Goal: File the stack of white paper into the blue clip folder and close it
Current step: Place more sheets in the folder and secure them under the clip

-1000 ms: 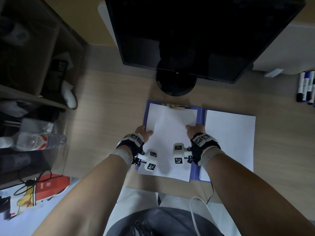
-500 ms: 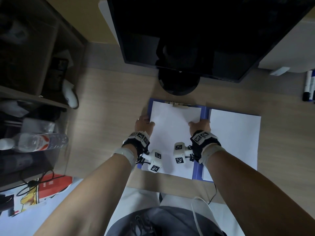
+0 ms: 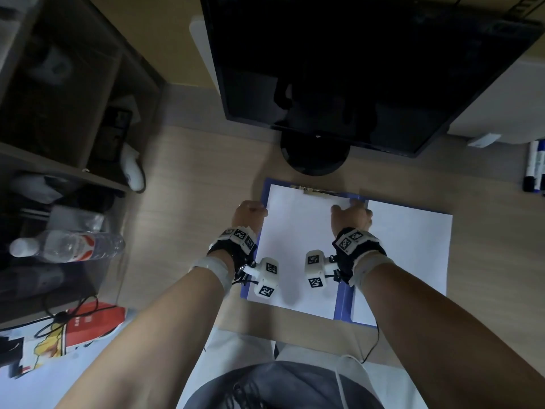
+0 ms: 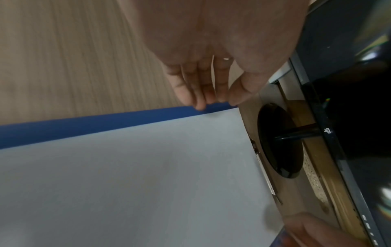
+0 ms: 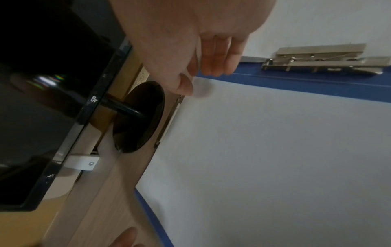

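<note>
The blue clip folder (image 3: 343, 302) lies open on the desk. The white paper stack (image 3: 298, 246) sits on its left half, its top edge at the metal clip (image 3: 318, 191). Another white sheet (image 3: 410, 255) covers the right half. My left hand (image 3: 250, 212) is at the stack's upper left corner, straight fingertips (image 4: 200, 105) touching the folder's blue edge (image 4: 84, 127). My right hand (image 3: 351, 214) is at the upper right corner. Its thumb (image 5: 184, 88) lies on the paper (image 5: 275, 158) and its curled fingers meet the paper's edge. A second metal clip (image 5: 317, 63) sits past the spine.
A black monitor (image 3: 354, 69) on a round base (image 3: 314, 154) stands just behind the folder. Markers (image 3: 533, 166) lie at the far right. A shelf with a water bottle (image 3: 67, 246) and cables is on the left. The desk's front edge is at my lap.
Both hands have slid forward along the paper's side edges, from about mid-sheet to its top corners. The paper and folder have stayed in place.
</note>
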